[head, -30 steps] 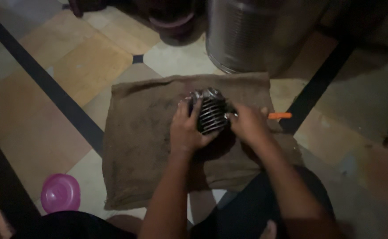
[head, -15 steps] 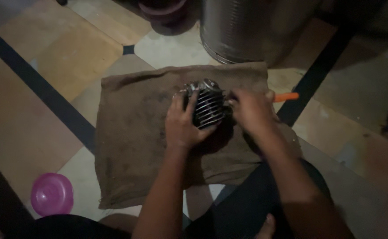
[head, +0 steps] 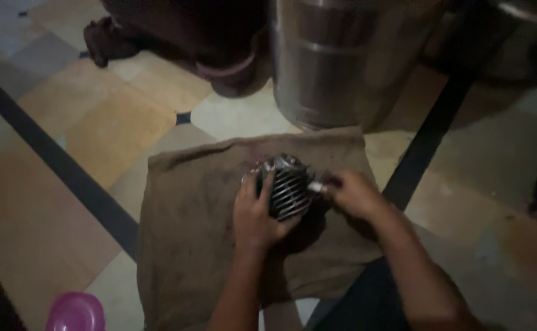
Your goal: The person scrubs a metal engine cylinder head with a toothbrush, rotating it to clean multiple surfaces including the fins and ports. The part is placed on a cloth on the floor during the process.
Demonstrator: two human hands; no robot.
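A finned grey metal engine cylinder (head: 288, 187) rests on a brown sackcloth (head: 195, 220) spread on the tiled floor. My left hand (head: 255, 216) clasps the cylinder's left side, fingers laid across the fins. At the cylinder's right edge, my right hand (head: 353, 195) is closed around a small tool; only its short metal tip (head: 315, 184) shows, touching the cylinder. The tool's handle is hidden inside my fist.
A large steel drum (head: 348, 58) stands just beyond the cloth. A dark round pot (head: 219, 46) sits to its left. A pink plastic lid or bowl (head: 75, 312) lies at the bottom left. Dark stripes cross the tiled floor (head: 91, 132).
The view has tilted, so the cloth and hands sit lower in frame. The orange tool handle seen beside my right hand earlier is hidden now. Both hands stay on the cylinder.
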